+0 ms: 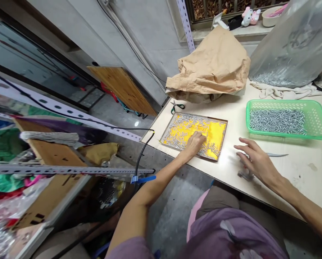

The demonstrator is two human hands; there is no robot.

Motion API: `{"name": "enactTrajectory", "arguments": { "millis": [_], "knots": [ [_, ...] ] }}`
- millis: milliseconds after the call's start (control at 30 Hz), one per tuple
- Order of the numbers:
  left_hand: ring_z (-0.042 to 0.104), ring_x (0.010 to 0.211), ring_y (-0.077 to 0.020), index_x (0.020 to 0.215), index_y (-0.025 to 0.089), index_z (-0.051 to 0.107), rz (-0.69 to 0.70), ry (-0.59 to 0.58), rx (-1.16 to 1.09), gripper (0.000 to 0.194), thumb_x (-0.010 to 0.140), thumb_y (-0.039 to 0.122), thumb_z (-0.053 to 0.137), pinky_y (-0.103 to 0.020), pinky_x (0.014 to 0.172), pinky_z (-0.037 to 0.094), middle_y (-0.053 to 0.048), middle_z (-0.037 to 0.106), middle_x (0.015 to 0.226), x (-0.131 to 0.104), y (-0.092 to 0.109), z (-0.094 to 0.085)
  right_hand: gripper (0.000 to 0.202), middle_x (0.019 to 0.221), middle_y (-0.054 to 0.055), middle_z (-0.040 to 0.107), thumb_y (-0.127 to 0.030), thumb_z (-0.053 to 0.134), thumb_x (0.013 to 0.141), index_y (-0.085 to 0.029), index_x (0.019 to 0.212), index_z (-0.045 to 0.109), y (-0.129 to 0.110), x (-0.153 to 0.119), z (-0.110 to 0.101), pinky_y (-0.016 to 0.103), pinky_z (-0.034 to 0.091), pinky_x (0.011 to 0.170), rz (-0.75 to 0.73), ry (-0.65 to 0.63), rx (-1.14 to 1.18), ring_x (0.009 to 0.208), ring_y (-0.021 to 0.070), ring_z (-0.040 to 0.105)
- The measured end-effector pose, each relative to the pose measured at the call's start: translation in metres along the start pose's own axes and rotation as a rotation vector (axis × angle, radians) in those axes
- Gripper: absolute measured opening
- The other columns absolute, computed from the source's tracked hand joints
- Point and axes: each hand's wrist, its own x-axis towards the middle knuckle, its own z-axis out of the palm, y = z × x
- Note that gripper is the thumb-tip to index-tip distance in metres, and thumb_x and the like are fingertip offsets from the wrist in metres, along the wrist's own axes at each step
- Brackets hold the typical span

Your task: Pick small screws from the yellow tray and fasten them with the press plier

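Observation:
My left hand [195, 143] reaches into a shallow tray [222, 144] with a yellow bottom, its fingers bent down among many small metal pieces [180, 136]. What the fingertips hold, if anything, is too small to make out. To the right of the tray, my right hand [251, 156] is held over the table with its fingers apart and nothing visible between them. Under it lies a small metal object [245, 174], blurred and partly hidden. A thin grey pointed tool [277, 155] shows just beyond that hand.
A green basket [318, 126] of metal pieces stands at the right. Scissors [177, 106] lie behind the tray. Crumpled brown paper [212, 68], a large plastic bag [290, 46] and a cloth [285, 90] are farther back. A black cable [140, 154] hangs left of the table.

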Motion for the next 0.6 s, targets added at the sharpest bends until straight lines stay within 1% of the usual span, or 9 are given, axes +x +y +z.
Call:
{"name": "enactTrajectory", "arguments": {
  "millis": [133,267,333,433,600],
  "knots": [
    [0.053,0.092,-0.0208,0.088,0.017,0.069,-0.023,0.020,-0.024,0.019,0.094,0.019,0.051,-0.031,0.080,0.044,-0.008,0.063,0.089,0.006,-0.001,-0.001,0.030,0.118,0.010,0.064,-0.036,0.041,0.097,-0.025,0.106,0.068,0.007,-0.047,-0.020,0.036,0.057,0.085,0.115,0.055,0.000,0.102,0.0218,0.067],
    [0.054,0.094,-0.0220,0.081,0.015,0.068,-0.079,0.034,-0.016,0.022,0.094,0.018,0.050,-0.033,0.083,0.044,-0.010,0.063,0.089,0.015,0.001,-0.003,0.024,0.114,0.008,0.066,-0.036,0.047,0.095,-0.029,0.106,0.067,0.008,-0.079,-0.036,0.036,0.059,0.080,0.185,0.113,0.010,0.099,0.0222,0.067],
    [0.054,0.095,-0.0228,0.078,0.015,0.068,-0.108,0.021,-0.013,0.024,0.093,0.018,0.050,-0.034,0.083,0.044,-0.011,0.063,0.089,0.020,0.003,-0.005,0.022,0.112,0.007,0.067,-0.035,0.048,0.095,-0.030,0.105,0.067,0.007,-0.091,-0.041,0.036,0.059,0.079,0.212,0.147,0.008,0.097,0.0220,0.068],
    [0.055,0.093,-0.0225,0.078,0.014,0.069,-0.125,0.011,-0.043,0.022,0.091,0.017,0.052,-0.034,0.082,0.045,-0.011,0.064,0.088,0.024,0.007,-0.009,0.022,0.110,0.006,0.068,-0.036,0.049,0.094,-0.031,0.104,0.068,0.006,-0.104,-0.043,0.037,0.059,0.079,0.235,0.184,0.008,0.097,0.0224,0.068],
    [0.058,0.077,-0.0172,0.073,0.014,0.068,-0.155,-0.005,-0.157,0.016,0.077,0.007,0.054,-0.030,0.076,0.048,-0.006,0.065,0.076,0.029,0.010,-0.017,0.023,0.109,0.004,0.067,-0.036,0.047,0.095,-0.031,0.107,0.066,0.008,-0.119,-0.042,0.036,0.057,0.082,0.235,0.248,-0.013,0.096,0.0206,0.068]
  ]
}}
